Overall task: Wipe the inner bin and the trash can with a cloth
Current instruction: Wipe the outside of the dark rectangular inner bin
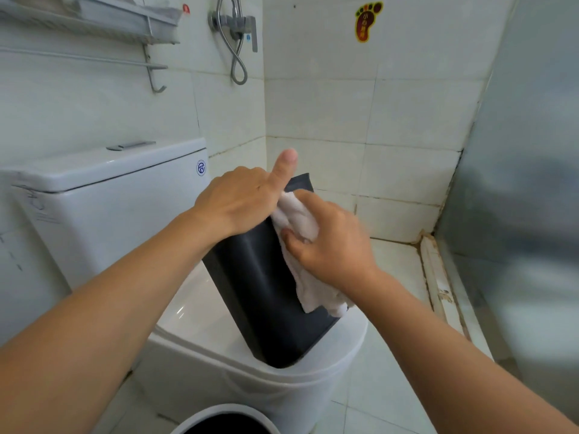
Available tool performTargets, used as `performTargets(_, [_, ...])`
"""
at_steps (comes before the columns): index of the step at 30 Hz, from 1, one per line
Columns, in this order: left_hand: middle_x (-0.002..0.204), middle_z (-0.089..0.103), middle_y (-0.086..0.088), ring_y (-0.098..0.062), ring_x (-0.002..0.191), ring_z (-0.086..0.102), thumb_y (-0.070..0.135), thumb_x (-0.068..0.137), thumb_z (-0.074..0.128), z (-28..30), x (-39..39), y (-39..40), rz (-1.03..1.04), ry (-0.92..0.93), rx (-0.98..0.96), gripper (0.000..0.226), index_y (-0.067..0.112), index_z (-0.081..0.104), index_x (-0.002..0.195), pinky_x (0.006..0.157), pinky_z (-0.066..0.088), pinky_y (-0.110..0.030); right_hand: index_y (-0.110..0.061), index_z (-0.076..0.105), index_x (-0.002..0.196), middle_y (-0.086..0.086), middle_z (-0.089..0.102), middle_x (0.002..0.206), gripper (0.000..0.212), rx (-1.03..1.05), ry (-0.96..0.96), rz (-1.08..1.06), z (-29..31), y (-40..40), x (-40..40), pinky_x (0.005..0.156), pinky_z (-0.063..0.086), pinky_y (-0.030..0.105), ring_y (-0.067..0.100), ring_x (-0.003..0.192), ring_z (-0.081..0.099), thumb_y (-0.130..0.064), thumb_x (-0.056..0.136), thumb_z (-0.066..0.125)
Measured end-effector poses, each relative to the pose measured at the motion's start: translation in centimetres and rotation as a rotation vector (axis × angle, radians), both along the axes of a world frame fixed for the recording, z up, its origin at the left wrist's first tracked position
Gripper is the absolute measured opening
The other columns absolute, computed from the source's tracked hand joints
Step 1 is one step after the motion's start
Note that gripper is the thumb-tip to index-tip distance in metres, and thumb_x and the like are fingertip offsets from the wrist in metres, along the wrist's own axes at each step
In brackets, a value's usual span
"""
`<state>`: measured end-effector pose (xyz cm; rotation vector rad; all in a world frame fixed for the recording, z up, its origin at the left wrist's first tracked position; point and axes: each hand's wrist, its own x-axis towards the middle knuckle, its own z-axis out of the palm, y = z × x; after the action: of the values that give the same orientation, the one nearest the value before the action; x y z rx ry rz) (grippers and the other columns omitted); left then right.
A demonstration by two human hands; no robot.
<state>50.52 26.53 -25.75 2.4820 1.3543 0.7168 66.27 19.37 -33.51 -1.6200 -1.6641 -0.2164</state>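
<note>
The dark grey inner bin [257, 286] stands tilted on the closed toilet lid [200, 321], its bottom corner on the lid and its top leaning away. My left hand [238, 203] grips the bin's upper edge, thumb sticking up. My right hand [329, 242] holds a white cloth [297, 220] bunched against the bin's side; the cloth's loose end hangs down toward the bin's lower right edge. The trash can [225, 418], white-rimmed with a dark inside, shows at the bottom edge of the view, on the floor in front of the toilet.
The white toilet cistern [103, 195] stands behind at the left. A shower mixer with hose [235, 26] and a metal rack [94, 23] hang on the tiled wall. A frosted glass partition [517, 183] closes the right side, with tiled floor [394, 308] below.
</note>
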Motion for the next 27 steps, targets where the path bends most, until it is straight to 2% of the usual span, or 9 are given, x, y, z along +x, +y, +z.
performTargets(3, [0.126,0.07,-0.008,-0.03,0.117,0.061,0.102,0.054,-0.021,-0.1,-0.3,0.2,-0.019,-0.037,-0.049,0.11,0.032,0.052,0.097,0.103,0.044,-0.047,-0.047,0.05,0.129,-0.009,0.063,0.09,0.046,-0.023,-0.108,0.095,0.0,-0.9,-0.9,0.067,0.054,0.039,0.018,0.082,0.061,-0.053,0.084,0.061])
performTargets(9, [0.109,0.073,-0.007,-0.028,0.107,0.063,0.103,0.054,-0.021,0.1,-0.3,0.5,-0.026,-0.093,-0.12,0.116,0.028,0.057,0.095,0.101,0.046,-0.047,-0.046,0.053,0.128,-0.011,0.069,0.092,0.04,-0.032,0.106,-0.138,1.3,1.6,1.2,0.071,0.053,0.038,0.021,0.088,0.066,-0.048,0.09,0.063])
performTargets(14, [0.106,0.06,0.006,-0.018,0.103,0.053,0.101,0.064,-0.012,0.3,-0.6,0.8,-0.016,-0.16,-0.218,0.103,0.028,0.054,0.096,0.093,0.036,-0.037,-0.046,0.051,0.133,-0.007,0.065,0.094,0.049,-0.065,-0.096,0.172,0.4,-1.2,-2.0,0.072,0.054,0.04,0.02,0.086,0.063,-0.051,0.086,0.066])
performTargets(15, [0.11,0.064,0.009,-0.016,0.106,0.056,0.102,0.064,-0.011,0.4,-0.8,0.9,-0.036,-0.186,-0.254,0.11,0.025,0.06,0.098,0.1,0.036,-0.036,-0.047,0.052,0.133,-0.009,0.063,0.091,0.049,-0.07,-0.127,0.214,0.3,-1.5,-2.4,0.071,0.053,0.039,0.017,0.084,0.062,-0.052,0.086,0.066])
performTargets(17, [0.131,0.067,0.014,-0.014,0.123,0.058,0.1,0.07,-0.009,0.4,-1.1,1.1,-0.06,-0.215,-0.294,0.119,0.029,0.073,0.12,0.113,0.032,-0.038,-0.049,0.052,0.132,-0.01,0.06,0.089,0.048,-0.048,-0.174,0.19,0.4,-1.4,-2.3,0.068,0.053,0.037,0.016,0.081,0.061,-0.055,0.086,0.064])
performTargets(22, [0.147,0.058,0.01,-0.016,0.139,0.048,0.096,0.076,-0.006,0.5,-1.0,1.0,-0.094,-0.264,-0.296,0.114,0.032,0.072,0.13,0.11,0.028,-0.033,-0.047,0.052,0.128,-0.009,0.067,0.092,0.042,-0.026,0.009,-0.059,1.5,1.1,-0.2,0.072,0.054,0.04,0.023,0.085,0.065,-0.051,0.088,0.062])
performTargets(24, [0.139,0.063,0.01,-0.011,0.133,0.05,0.098,0.074,-0.005,0.6,-0.7,0.9,-0.111,-0.28,-0.345,0.116,0.031,0.074,0.126,0.11,0.028,-0.029,-0.044,0.054,0.123,-0.008,0.065,0.087,0.035,-0.014,0.012,-0.095,1.8,1.3,-0.5,0.067,0.053,0.039,0.023,0.08,0.064,-0.05,0.089,0.061])
performTargets(26, [0.121,0.07,0.009,-0.007,0.118,0.057,0.096,0.076,-0.004,0.9,-0.6,1.1,-0.109,-0.301,-0.4,0.117,0.02,0.077,0.115,0.1,0.03,-0.019,-0.043,0.053,0.124,-0.006,0.061,0.086,0.036,-0.007,-0.032,-0.058,1.7,0.7,-1.6,0.065,0.052,0.039,0.024,0.077,0.061,-0.047,0.089,0.062])
performTargets(27, [0.12,0.071,0.005,-0.009,0.117,0.059,0.097,0.076,-0.003,1.0,-0.7,1.2,-0.111,-0.313,-0.45,0.121,0.014,0.074,0.117,0.101,0.031,-0.019,-0.043,0.052,0.125,-0.005,0.059,0.086,0.038,-0.004,-0.059,-0.017,1.7,0.3,-2.2,0.064,0.052,0.039,0.025,0.076,0.06,-0.046,0.089,0.062])
